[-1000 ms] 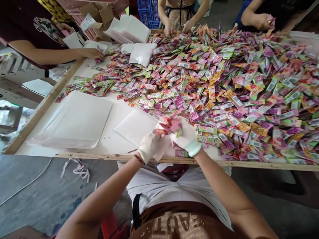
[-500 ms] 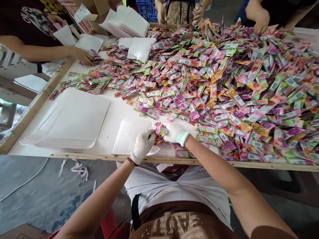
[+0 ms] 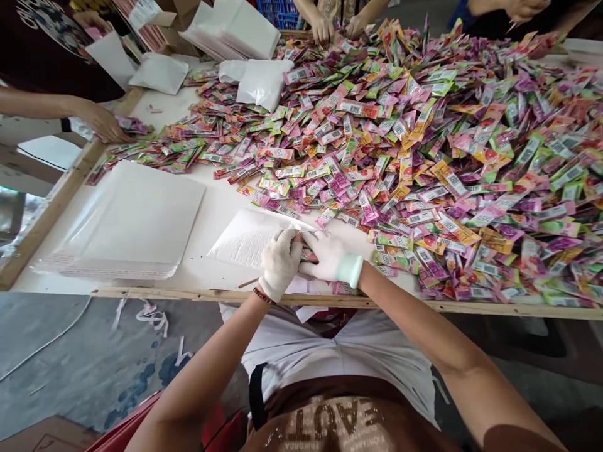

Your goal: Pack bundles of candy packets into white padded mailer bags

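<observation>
A white padded mailer (image 3: 242, 238) lies in front of me, its mouth turned to the right. My left hand (image 3: 281, 258), in a white glove, is closed on the edge of that mouth. At the same opening is my gloved right hand (image 3: 325, 254), its fingers bent over a small bunch of colourful stick sachets (image 3: 309, 255). Most of the bunch is hidden by my fingers and the mailer's edge. Both hands almost touch each other.
A big heap of sachets (image 3: 400, 150) covers the table's middle and right. Flat mailers (image 3: 136, 220) are stacked at left, and a filled-looking mailer (image 3: 261, 85) rests on the heap. A wooden rim (image 3: 188, 294) edges the table. Co-workers' hands (image 3: 101, 122) reach in around it.
My right hand has pushed the sachets left against the mailer's mouth, and fewer of them show. My left hand has shifted slightly right. The co-worker's hand at left has moved toward the table edge.
</observation>
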The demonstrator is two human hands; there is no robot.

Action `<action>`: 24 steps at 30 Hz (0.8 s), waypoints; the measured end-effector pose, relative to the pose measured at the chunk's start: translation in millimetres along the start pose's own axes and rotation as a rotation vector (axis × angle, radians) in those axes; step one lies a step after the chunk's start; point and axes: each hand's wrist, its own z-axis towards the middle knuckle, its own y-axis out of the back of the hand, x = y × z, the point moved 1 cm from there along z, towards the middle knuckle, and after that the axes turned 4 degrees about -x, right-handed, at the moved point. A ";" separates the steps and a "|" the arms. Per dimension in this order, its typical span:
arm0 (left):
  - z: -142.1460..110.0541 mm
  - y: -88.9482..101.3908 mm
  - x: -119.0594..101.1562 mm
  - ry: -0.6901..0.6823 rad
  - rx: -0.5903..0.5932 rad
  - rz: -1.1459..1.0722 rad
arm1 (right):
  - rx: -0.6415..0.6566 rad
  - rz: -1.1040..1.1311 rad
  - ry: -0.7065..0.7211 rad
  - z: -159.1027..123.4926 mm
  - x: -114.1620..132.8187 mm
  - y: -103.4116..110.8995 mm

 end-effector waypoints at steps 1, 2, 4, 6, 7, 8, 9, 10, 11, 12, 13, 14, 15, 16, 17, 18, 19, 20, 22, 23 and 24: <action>0.8 2.0 1.4 -0.010 0.018 -0.002 | -0.031 -0.032 0.003 -5.6 2.5 -0.3; 1.1 5.4 2.5 -0.023 0.038 0.005 | -0.046 -0.064 -0.011 -9.4 5.1 -0.8; 0.3 15.4 4.4 -0.060 0.081 0.060 | -0.034 -0.100 -0.073 -10.0 8.9 -2.4; -2.1 26.6 5.9 -0.096 0.122 0.155 | -0.024 -0.093 -0.140 -2.7 11.4 -4.2; -3.6 31.4 5.9 -0.105 0.136 0.199 | -0.026 -0.086 -0.163 2.6 12.8 -5.2; -5.0 35.0 5.2 -0.107 0.144 0.228 | -0.027 -0.084 -0.178 8.2 15.0 -6.3; -6.3 37.1 3.4 -0.102 0.145 0.239 | -0.026 -0.088 -0.190 13.6 17.7 -7.2; -7.2 37.8 0.7 -0.090 0.139 0.230 | -0.016 -0.099 -0.200 18.4 20.8 -8.0; -7.7 37.0 -2.6 -0.072 0.128 0.201 | 0.000 -0.111 -0.201 22.2 23.6 -8.3; -7.8 35.2 -6.0 -0.048 0.116 0.150 | 0.019 -0.121 -0.196 25.0 25.0 -8.1; -7.5 32.7 -8.8 -0.019 0.110 0.074 | 0.041 -0.121 -0.188 26.5 24.1 -7.3; -7.0 29.9 -10.5 0.018 0.115 -0.020 | 0.062 -0.094 -0.169 26.5 20.3 -5.9; -6.4 27.2 -10.9 0.059 0.129 -0.121 | 0.079 -0.033 -0.136 24.9 13.1 -4.1; -6.0 25.0 -9.8 0.104 0.142 -0.216 | 0.084 0.059 -0.089 21.7 3.1 -1.9; -5.7 23.4 -7.4 0.150 0.151 -0.296 | 0.070 0.172 -0.031 16.6 -9.1 0.4; -5.7 22.5 -4.0 0.192 0.153 -0.359 | 0.024 0.290 0.027 10.1 -22.2 2.7; -5.9 22.1 -0.2 0.229 0.148 -0.405 | -0.061 0.393 0.070 2.3 -34.9 4.9; -6.2 22.0 3.6 0.262 0.136 -0.440 | -0.178 0.458 0.086 -6.2 -45.7 6.7; -6.6 21.9 9.7 0.302 0.123 -0.501 | -0.406 0.450 0.085 -22.4 -56.8 8.8; -6.5 21.8 11.6 0.306 0.123 -0.516 | -0.474 0.393 0.104 -28.6 -55.8 8.9; -6.0 21.6 12.6 0.304 0.122 -0.520 | -0.499 0.320 0.151 -32.8 -50.9 8.2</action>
